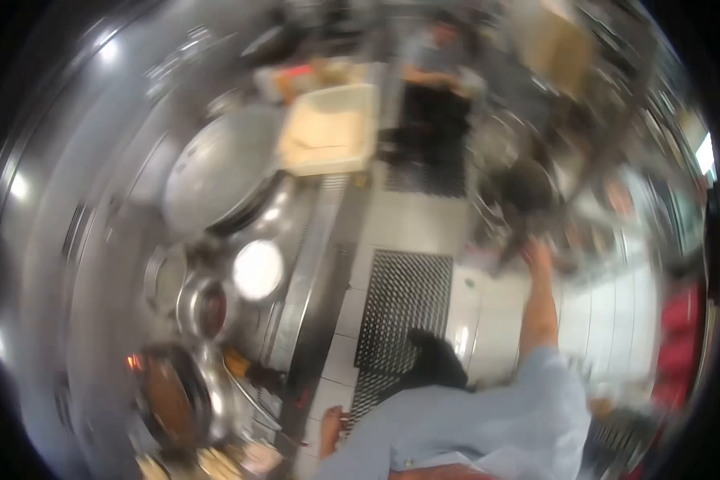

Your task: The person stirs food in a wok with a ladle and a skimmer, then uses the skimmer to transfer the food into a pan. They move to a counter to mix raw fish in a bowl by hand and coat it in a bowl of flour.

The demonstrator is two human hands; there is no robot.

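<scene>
My right arm reaches forward on the right, and my right hand (538, 254) is just below a dark round pan (528, 188). Motion blur smears its fingers, so whether it grips the pan cannot be told. My left hand (334, 428) is low, beside the edge of the steel counter (316, 320), with its fingers slightly apart and nothing visible in it. On that counter are a large metal lid or wok (220, 168), a white round container (258, 270), metal bowls (204, 308) and a pan of brown contents (168, 396).
A pale rectangular tub (328, 128) sits farther along the counter. Perforated dark mats (404, 308) lie on the tiled floor (420, 220). Another person (440, 56) in dark lower clothing stands at the far end of the aisle. Red crates (680, 348) are at the right.
</scene>
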